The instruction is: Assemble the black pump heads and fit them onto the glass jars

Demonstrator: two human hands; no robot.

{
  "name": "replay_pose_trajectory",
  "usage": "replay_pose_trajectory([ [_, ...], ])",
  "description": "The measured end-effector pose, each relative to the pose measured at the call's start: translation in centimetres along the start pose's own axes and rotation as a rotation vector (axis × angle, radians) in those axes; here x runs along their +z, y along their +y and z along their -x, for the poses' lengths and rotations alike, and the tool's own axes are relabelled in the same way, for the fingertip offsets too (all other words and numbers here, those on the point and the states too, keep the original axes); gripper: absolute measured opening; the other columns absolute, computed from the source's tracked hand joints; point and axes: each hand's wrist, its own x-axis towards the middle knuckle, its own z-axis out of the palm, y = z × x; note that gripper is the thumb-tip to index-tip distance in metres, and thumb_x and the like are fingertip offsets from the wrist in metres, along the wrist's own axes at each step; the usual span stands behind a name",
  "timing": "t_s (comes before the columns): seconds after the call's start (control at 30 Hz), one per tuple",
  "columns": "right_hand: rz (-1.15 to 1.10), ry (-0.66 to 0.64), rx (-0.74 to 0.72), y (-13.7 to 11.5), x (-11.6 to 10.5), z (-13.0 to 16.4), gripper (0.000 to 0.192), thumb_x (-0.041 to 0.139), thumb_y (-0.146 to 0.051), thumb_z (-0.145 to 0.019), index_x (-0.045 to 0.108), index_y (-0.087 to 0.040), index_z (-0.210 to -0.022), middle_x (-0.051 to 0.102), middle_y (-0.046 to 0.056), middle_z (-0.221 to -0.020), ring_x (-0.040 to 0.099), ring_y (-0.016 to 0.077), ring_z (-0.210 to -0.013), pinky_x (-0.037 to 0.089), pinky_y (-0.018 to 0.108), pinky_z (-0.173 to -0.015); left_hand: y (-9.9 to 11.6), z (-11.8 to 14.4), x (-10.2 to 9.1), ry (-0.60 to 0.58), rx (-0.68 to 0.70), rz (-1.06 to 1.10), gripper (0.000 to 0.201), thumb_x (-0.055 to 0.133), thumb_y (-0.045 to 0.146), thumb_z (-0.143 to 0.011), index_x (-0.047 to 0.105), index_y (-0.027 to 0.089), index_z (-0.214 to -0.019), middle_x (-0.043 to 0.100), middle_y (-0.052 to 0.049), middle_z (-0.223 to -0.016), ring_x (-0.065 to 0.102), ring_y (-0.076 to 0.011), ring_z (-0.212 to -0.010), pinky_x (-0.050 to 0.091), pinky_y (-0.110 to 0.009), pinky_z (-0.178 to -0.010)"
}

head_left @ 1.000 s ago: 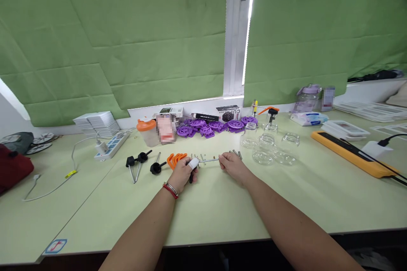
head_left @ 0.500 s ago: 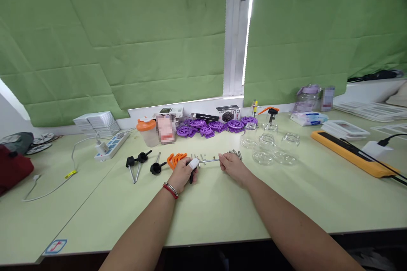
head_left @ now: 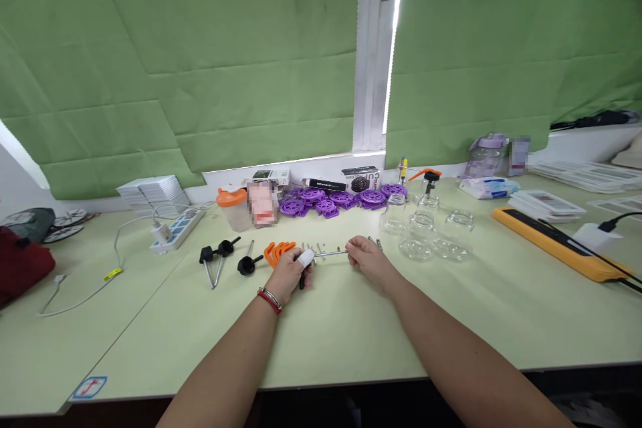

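The left hand (head_left: 292,269) covered most of a black handle (head_left: 301,279), so its full shape could not be told, and overlapped part of the orange hooks (head_left: 275,251). The right hand (head_left: 370,262) hid one end of the metal rod (head_left: 330,253) and part of the springs (head_left: 379,245). Small metal pieces (head_left: 322,247) beyond were too tiny to identify. Blurring masked the pink packet (head_left: 262,204); the left edge cut off the red bag (head_left: 23,257).
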Motion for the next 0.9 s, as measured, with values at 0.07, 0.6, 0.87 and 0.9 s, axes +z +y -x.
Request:
replay_pose_trajectory([
  [0.07, -0.012, -0.014, 0.003, -0.21, 0.07, 0.1, 0.018, 0.052, -0.038, -0.078, 0.049, -0.021, -0.076, 0.048, -0.005, -0.057, 0.038, 0.0105, -0.052, 0.03, 0.024, -0.053, 0.02, 0.01, 0.0, 0.003, -0.004, -0.007, 0.029, 0.055, 0.048, -0.078, 0.048, 0.02, -0.073, 0.056, 0.003, -0.061, 0.049, -0.0095, -0.038, 0.034, -0.022, -0.036],
  [0.6, 0.132, -0.005, -0.017, 0.03, 0.18, 0.14, 0.037, 0.044, -0.05, -0.084, 0.043, -0.02, -0.063, 0.041, -0.005, -0.054, 0.031, 0.01, -0.048, 0.027, 0.025, -0.05, 0.14, 0.05, 0.0, -0.008, -0.004, -0.02, 0.029, 0.055, 0.049, -0.078, 0.047, 0.021, -0.073, 0.056, 0.003, -0.063, 0.049, -0.0098, -0.039, 0.033, -0.023, -0.037],
  [0.87, 0.185, -0.003, -0.034, -0.27, 0.17, 0.4, 0.045, 0.04, -0.056, -0.084, 0.04, -0.021, -0.056, 0.039, -0.004, -0.051, 0.031, 0.0109, -0.048, 0.028, 0.026, -0.051, -0.14, -0.05, -0.08, -0.015, 0.006, -0.015, 0.029, 0.055, 0.049, -0.078, 0.048, 0.021, -0.073, 0.056, 0.003, -0.062, 0.049, -0.0101, -0.039, 0.033, -0.023, -0.038],
  [0.9, 0.192, -0.001, -0.036, -0.26, 0.18, 0.4, 0.045, 0.04, -0.056, -0.084, 0.04, -0.021, -0.056, 0.04, -0.004, -0.05, 0.031, 0.011, -0.048, 0.028, 0.026, -0.052, -0.12, -0.05, -0.06, -0.015, 0.005, -0.016, 0.029, 0.055, 0.048, -0.077, 0.047, 0.021, -0.073, 0.056, 0.003, -0.062, 0.049, -0.0101, -0.039, 0.033, -0.023, -0.039],
])
